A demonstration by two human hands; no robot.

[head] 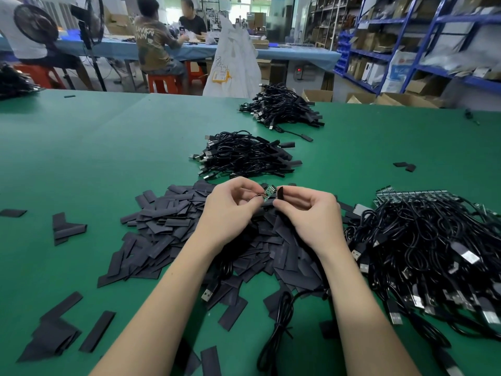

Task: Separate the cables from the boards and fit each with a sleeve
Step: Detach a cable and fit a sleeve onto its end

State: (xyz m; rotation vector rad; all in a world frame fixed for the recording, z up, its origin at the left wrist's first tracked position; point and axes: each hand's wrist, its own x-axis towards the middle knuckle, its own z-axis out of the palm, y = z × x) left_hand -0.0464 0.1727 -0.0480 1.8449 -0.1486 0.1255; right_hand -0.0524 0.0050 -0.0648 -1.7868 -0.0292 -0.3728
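Observation:
My left hand (pixel 230 206) pinches a thin cable just behind its small green board (pixel 269 191), which sticks up between my two hands. My right hand (pixel 307 210) holds a flat black sleeve (pixel 279 193) upright, its end right beside the board. The cable's black cord (pixel 276 321) trails down between my forearms, and a USB plug (pixel 209 293) lies near my left forearm. Under my hands spreads a heap of loose black sleeves (pixel 162 229). To the right lies a big tangle of black cables (pixel 423 245) still joined to strips of green boards (pixel 406 195).
Two piles of sleeved black cables (pixel 244 156) (pixel 282 107) lie further back on the green table (pixel 95 145). Stray sleeves (pixel 67 229) dot the left side and the far right (pixel 405 166). Beyond the table are seated people, a white sack (pixel 233 58), fans and blue shelving.

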